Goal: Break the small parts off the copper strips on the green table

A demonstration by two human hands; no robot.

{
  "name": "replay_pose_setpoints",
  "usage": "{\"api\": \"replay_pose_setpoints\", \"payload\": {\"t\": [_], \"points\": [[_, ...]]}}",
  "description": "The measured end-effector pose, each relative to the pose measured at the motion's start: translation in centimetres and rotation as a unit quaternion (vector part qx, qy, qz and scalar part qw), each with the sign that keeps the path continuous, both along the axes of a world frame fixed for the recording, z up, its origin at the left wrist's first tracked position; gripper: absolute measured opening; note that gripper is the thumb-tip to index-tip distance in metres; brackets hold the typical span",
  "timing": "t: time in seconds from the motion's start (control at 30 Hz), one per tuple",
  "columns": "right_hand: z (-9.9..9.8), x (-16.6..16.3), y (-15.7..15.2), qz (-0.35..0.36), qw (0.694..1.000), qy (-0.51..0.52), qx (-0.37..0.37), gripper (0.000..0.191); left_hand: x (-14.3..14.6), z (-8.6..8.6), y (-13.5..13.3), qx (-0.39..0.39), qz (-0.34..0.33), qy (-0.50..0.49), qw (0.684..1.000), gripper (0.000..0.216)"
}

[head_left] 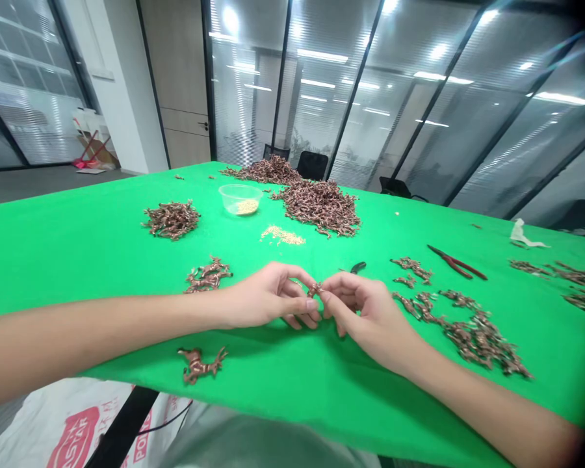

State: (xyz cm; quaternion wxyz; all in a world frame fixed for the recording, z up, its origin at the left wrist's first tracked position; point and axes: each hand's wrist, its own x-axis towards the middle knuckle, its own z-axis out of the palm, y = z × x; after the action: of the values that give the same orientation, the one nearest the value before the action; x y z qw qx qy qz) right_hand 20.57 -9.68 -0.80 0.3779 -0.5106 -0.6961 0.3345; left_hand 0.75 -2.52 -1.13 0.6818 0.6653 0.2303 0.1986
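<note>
Between the fingertips of both hands is a small copper-coloured figure piece [314, 290], mostly covered by the fingers. My left hand [277, 296] pinches it from the left with thumb and fingers. From the other side my right hand [358, 302] also closes on it. A copper-coloured animal figure [202, 364] lies near the table edge, below my left forearm. More such figures [208, 274] lie just beyond my left wrist. To the right of my right hand, a loose group of the figures [478, 335] spreads over the green cloth.
Green cloth [102, 260] covers the table. Farther back are a heap of copper pieces [322, 205], a smaller pile [172, 220], a clear bowl [240, 198] and scattered pale bits [283, 235]. Red-handled pliers [457, 261] lie at right. A printed white sack [73, 422] is below the edge.
</note>
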Motion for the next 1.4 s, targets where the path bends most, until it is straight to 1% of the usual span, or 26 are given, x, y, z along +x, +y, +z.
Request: {"api": "replay_pose_setpoints", "payload": {"t": [0.13,0.23,0.33,0.43,0.57,0.67,0.73,0.77,0.83,0.87,0.93,0.97,1.0,1.07,1.1,1.17,1.2,1.27,1.4], "points": [[0.1,0.0,0.2,0.014,0.998,0.054,-0.041,0.021,0.0,0.0,-0.1,0.004,0.000,-0.001,1.000,0.056],[0.4,0.0,0.4,0.030,0.988,0.109,-0.106,0.027,-0.1,0.0,-0.2,0.013,-0.004,-0.004,1.000,0.053],[0.9,0.1,0.6,0.031,0.975,0.142,-0.171,0.032,-0.1,-0.1,-0.2,0.026,-0.011,-0.006,1.000,0.052],[1.1,0.2,0.6,0.032,0.963,0.162,-0.212,0.034,-0.1,-0.3,-0.1,0.045,-0.015,0.000,0.999,0.049],[1.1,0.3,0.5,0.036,0.948,0.192,-0.250,0.033,-0.2,-0.3,-0.4,0.090,-0.009,0.005,0.996,0.049],[1.2,0.3,0.5,0.043,0.940,0.205,-0.268,0.031,-0.4,0.1,-1.0,0.156,0.008,0.005,0.988,0.051],[1.2,0.3,0.5,0.046,0.943,0.196,-0.263,0.034,-0.4,0.4,-1.2,0.196,0.018,0.011,0.980,0.049],[1.2,0.3,0.5,0.042,0.949,0.184,-0.251,0.035,-0.4,0.4,-1.2,0.202,0.020,0.014,0.979,0.048],[1.1,0.3,0.5,0.021,0.971,0.140,-0.193,0.034,-0.4,0.4,-1.1,0.183,0.027,0.014,0.983,0.048],[1.0,0.3,0.6,0.005,0.984,0.106,-0.144,0.031,-0.3,0.2,-0.9,0.165,0.030,0.015,0.986,0.049],[0.7,0.6,0.8,-0.021,1.000,0.011,-0.010,0.024,-0.2,0.0,-0.5,0.129,0.034,0.018,0.991,0.052],[0.5,0.7,0.9,-0.027,0.997,-0.046,0.062,0.021,-0.1,-0.2,-0.3,0.115,0.034,0.020,0.993,0.054],[0.3,0.9,1.0,-0.029,0.986,-0.104,0.129,0.018,-0.1,-0.3,-0.2,0.104,0.033,0.021,0.994,0.056],[0.1,1.1,1.1,-0.026,0.947,-0.212,0.238,0.014,0.0,-0.3,0.0,0.088,0.029,0.020,0.995,0.058],[0.0,1.2,1.1,-0.024,0.926,-0.256,0.276,0.014,0.0,-0.3,0.1,0.083,0.028,0.019,0.996,0.058],[-0.2,1.3,1.2,-0.019,0.891,-0.315,0.326,0.016,0.0,-0.3,0.1,0.078,0.024,0.018,0.996,0.058],[-0.3,1.3,1.2,-0.015,0.880,-0.330,0.340,0.016,-0.1,-0.3,0.0,0.078,0.023,0.018,0.997,0.057],[-0.5,1.2,1.3,-0.006,0.872,-0.340,0.351,0.016,-0.1,-0.2,0.0,0.075,0.021,0.020,0.997,0.057],[-0.6,1.1,1.5,-0.006,0.868,-0.341,0.361,0.015,-0.1,-0.2,0.0,0.072,0.019,0.019,0.997,0.056]]}}
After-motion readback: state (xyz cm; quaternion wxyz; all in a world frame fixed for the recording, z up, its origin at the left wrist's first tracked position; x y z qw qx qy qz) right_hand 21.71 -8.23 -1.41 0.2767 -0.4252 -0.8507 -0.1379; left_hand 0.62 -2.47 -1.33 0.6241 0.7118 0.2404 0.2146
